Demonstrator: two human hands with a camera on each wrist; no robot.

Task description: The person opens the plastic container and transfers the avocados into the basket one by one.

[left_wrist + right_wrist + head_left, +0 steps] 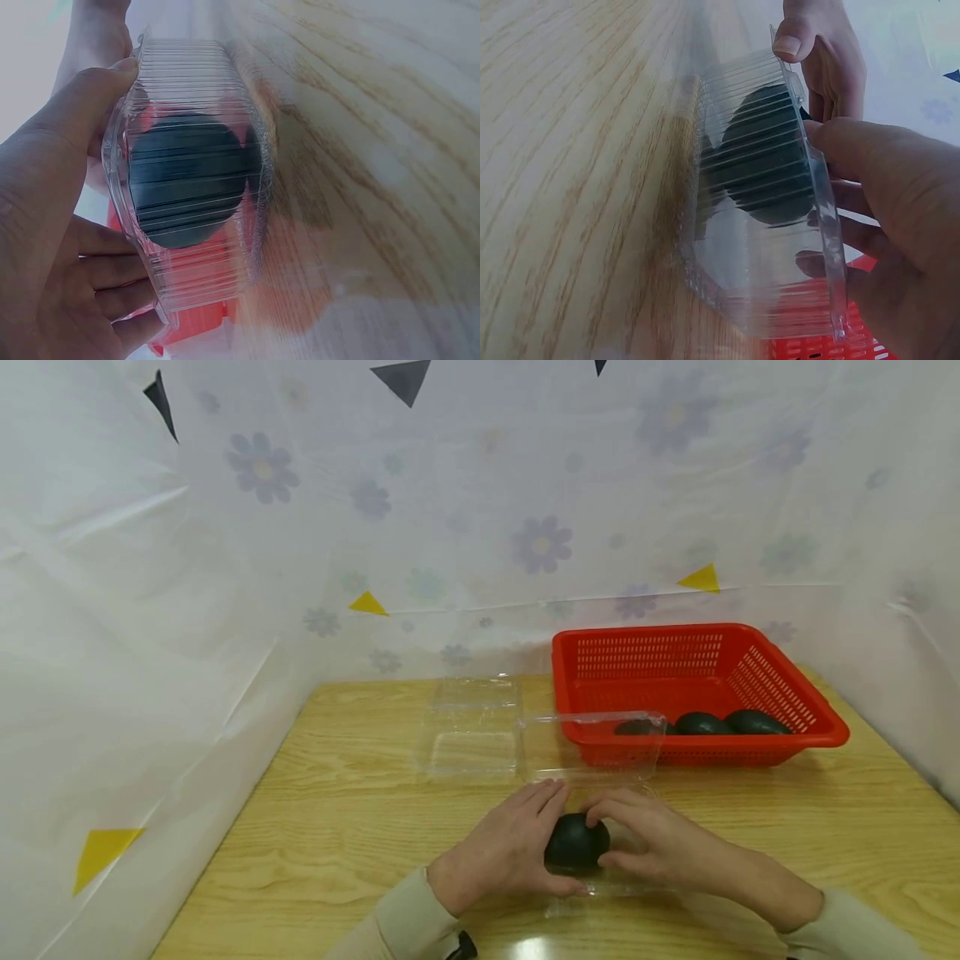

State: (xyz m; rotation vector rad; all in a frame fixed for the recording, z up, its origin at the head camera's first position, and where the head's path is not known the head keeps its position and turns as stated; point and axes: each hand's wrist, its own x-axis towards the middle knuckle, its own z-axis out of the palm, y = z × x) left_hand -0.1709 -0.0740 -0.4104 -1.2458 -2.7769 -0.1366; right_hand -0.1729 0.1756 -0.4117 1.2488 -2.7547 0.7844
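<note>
A dark green avocado [577,845] sits inside a clear, ribbed plastic clamshell container [199,289] on the table. My right hand [663,847] reaches into the container and holds the avocado, thumb on the near side and fingers curled over the far side. My left hand [506,843] spans the container's left end, with its thumb at the near rim and its fingers along the far rim. Behind the hands stands the raised clear lid [592,747]. In the right wrist view the avocado [761,157] shows through the container's ribbed wall.
A red plastic basket [813,727] with several dark avocados [753,722] stands at the back right, partly behind the lid. Another clear plastic piece [472,752] lies left of the lid. A white flowered sheet [450,527] closes off the table's back and sides.
</note>
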